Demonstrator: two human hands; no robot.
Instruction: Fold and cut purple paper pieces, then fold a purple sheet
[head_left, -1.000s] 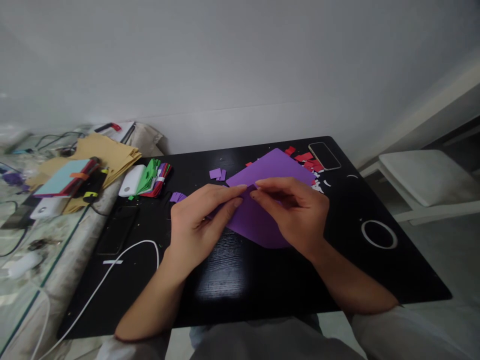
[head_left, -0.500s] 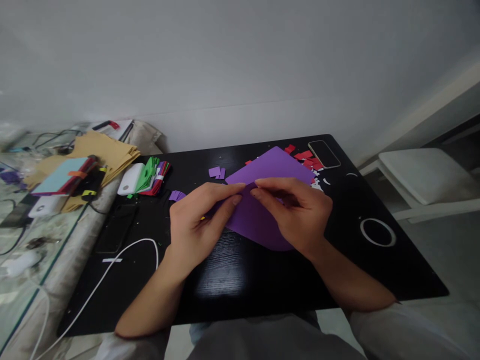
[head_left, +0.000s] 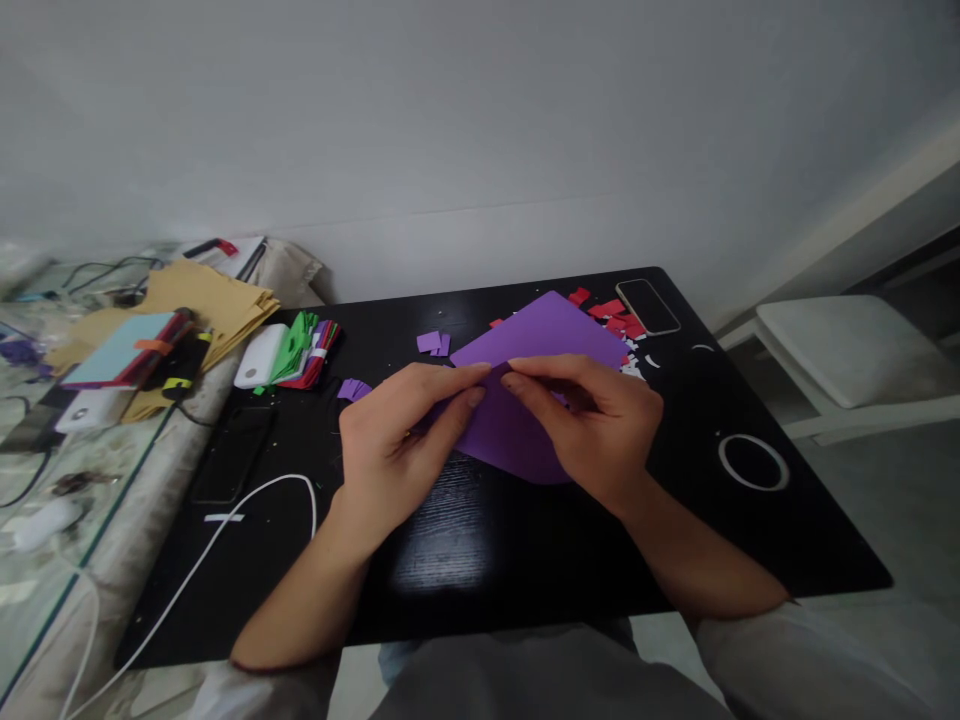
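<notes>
Thumb and forefinger of my left hand (head_left: 409,440) pinch purple paper near the middle of the view. My right hand (head_left: 589,420) pinches the same paper just to the right, its fingertips close to the left ones. Only a small dark purple edge shows between the fingertips; whether it is a separate piece or a fold of the large sheet I cannot tell. The large purple paper sheet (head_left: 551,330) spreads behind and below both hands, partly hidden by the right one. Small purple paper pieces (head_left: 431,344) lie left of it on the black table (head_left: 525,570).
Red paper scraps (head_left: 619,318), white scraps and a phone (head_left: 647,306) lie at the back right. A white ring (head_left: 781,474) is on the right side. On the left are folded green papers (head_left: 294,350), a dark phone (head_left: 235,455) and a white cable (head_left: 196,570).
The near edge of the purple sheet sits slightly farther from me. Both hands keep their pinch almost in place.
</notes>
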